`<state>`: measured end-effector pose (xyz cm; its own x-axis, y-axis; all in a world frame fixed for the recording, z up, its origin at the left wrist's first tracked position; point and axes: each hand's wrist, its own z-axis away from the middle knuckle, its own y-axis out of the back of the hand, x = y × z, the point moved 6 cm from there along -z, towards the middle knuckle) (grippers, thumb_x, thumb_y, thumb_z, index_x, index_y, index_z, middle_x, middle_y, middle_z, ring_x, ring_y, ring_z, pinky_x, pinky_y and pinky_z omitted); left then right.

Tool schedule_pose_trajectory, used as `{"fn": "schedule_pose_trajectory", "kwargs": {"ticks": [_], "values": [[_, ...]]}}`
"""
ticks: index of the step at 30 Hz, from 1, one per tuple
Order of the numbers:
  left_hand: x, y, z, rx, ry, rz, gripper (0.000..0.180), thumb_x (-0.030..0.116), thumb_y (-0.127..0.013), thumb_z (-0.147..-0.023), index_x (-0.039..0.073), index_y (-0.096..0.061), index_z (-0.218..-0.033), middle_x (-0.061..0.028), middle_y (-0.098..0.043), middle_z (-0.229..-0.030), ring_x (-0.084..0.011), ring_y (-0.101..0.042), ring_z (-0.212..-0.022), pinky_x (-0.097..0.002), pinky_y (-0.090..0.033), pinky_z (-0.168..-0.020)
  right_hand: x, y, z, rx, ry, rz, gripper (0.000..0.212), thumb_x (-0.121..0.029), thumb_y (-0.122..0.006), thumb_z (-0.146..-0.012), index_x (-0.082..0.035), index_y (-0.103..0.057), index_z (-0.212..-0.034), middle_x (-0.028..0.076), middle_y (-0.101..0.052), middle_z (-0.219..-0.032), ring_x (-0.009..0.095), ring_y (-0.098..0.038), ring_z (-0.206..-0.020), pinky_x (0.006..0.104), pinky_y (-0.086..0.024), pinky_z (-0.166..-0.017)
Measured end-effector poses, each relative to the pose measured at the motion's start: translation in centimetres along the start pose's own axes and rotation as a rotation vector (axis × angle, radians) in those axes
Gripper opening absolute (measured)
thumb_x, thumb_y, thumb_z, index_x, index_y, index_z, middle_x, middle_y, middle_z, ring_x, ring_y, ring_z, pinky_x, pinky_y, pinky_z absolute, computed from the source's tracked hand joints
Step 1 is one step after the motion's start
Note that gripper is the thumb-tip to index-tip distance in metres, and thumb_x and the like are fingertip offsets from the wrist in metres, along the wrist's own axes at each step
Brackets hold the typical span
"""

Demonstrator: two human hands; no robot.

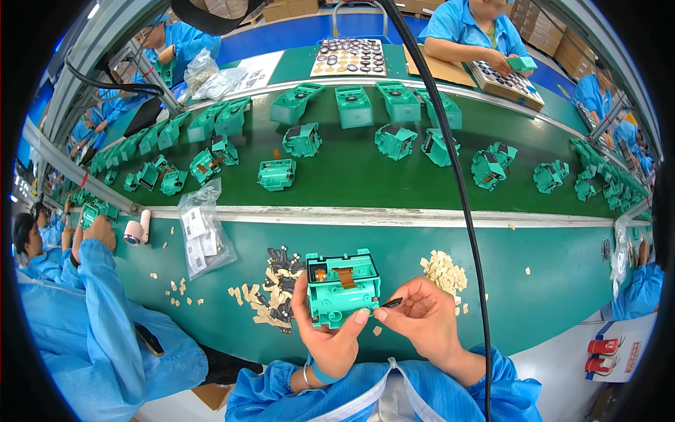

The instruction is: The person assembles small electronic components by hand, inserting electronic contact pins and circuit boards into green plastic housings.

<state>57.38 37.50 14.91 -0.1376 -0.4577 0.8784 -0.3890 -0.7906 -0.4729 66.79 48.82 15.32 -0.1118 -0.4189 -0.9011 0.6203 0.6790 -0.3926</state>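
Observation:
My left hand (pixel 329 344) is wrapped round a teal plastic housing (pixel 342 292), raised above the green worktable. An orange-brown flex ribbon (pixel 344 277) shows in the housing's upper opening, which has a black rim. With thumb and forefinger, my right hand (pixel 422 320) pinches a small black piece (pixel 392 303) close to the housing's lower right corner. Left of the housing lies a mixed pile of black pieces and beige tabs (pixel 273 295). A heap of beige tabs (pixel 445 273) lies beyond my right hand.
A clear plastic bag (pixel 204 228) with white labels lies left on the table (pixel 520 302). Beyond its pale edge, a green conveyor belt (pixel 344 183) carries several teal housings. A black cable (pixel 460 183) hangs down on my right. Co-workers sit opposite and alongside.

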Motion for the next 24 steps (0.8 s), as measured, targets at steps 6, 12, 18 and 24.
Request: {"fn": "schedule_pose_trajectory", "kwargs": {"ticks": [6, 12, 18, 24], "values": [[-1.7, 0.6, -0.4, -0.078, 0.155, 0.236, 0.079, -0.015, -0.067, -0.072, 0.003, -0.028, -0.137, -0.0137, -0.055, -0.117, -0.0227, -0.061, -0.101, -0.0366, -0.053, -0.085, -0.6, -0.2, 0.2, -0.080, -0.080, 0.003, 0.030, -0.001, -0.072, -0.080, 0.003, -0.057, -0.105, 0.004, -0.061, -0.087, 0.007, -0.060, -0.078, 0.0221, -0.050, -0.066], [-1.9, -0.2, -0.4, -0.100, 0.343, 0.383, 0.054, -0.006, -0.068, -0.076, 0.000, -0.045, -0.125, -0.0136, -0.061, -0.107, -0.0257, -0.063, -0.097, -0.0432, -0.053, -0.085, -2.9, 0.8, 1.8, 0.025, 0.176, 0.370, 0.052, -0.011, -0.079, -0.075, 0.002, -0.055, -0.119, 0.007, -0.061, -0.086, 0.008, -0.053, -0.068, 0.0220, -0.045, -0.059], [-1.8, -0.5, -0.3, -0.156, 0.271, 0.375, 0.050, -0.003, -0.068, -0.077, -0.001, -0.046, -0.122, -0.0131, -0.062, -0.107, -0.0254, -0.063, -0.096, -0.0458, -0.052, -0.089, -4.7, -0.6, 1.6, 0.039, 0.671, 0.668, 0.032, -0.010, -0.078, -0.073, -0.001, -0.063, -0.100, 0.007, -0.060, -0.082, 0.017, -0.052, -0.069, 0.0273, -0.044, -0.057], [-2.5, 0.0, 0.6, -0.165, 0.342, 0.457, 0.045, -0.001, -0.064, -0.081, -0.001, -0.046, -0.122, -0.0134, -0.062, -0.110, -0.0264, -0.063, -0.101, -0.0455, -0.051, -0.090, -4.1, -0.5, 1.1, 0.046, 0.639, 0.587, 0.013, -0.006, -0.075, -0.075, -0.003, -0.066, -0.084, 0.008, -0.059, -0.079, 0.019, -0.053, -0.070, 0.0280, -0.042, -0.056]]}}
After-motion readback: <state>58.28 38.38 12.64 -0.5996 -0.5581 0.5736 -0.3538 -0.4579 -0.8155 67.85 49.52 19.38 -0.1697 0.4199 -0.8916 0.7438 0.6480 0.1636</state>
